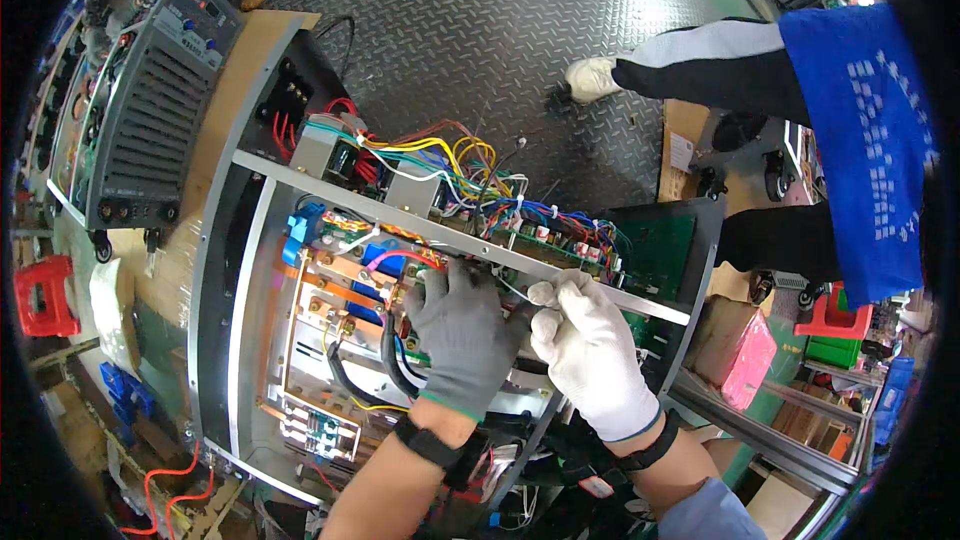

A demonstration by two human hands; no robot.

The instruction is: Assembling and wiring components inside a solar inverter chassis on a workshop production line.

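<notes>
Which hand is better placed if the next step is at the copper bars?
Probably the left hand: it is closer to the copper bars, while the right hand is farther off, beyond it.

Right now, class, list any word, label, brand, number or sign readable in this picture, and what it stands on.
Blue garment on the co-worker: large white characters, tilted and bent by the lens; not copied here.
Grey slatted machine: small panel markings, too small to read.
Its red-lit display: too blurred.
White label on the cardboard: too small.
Green circuit board: white marks, too small.
</notes>
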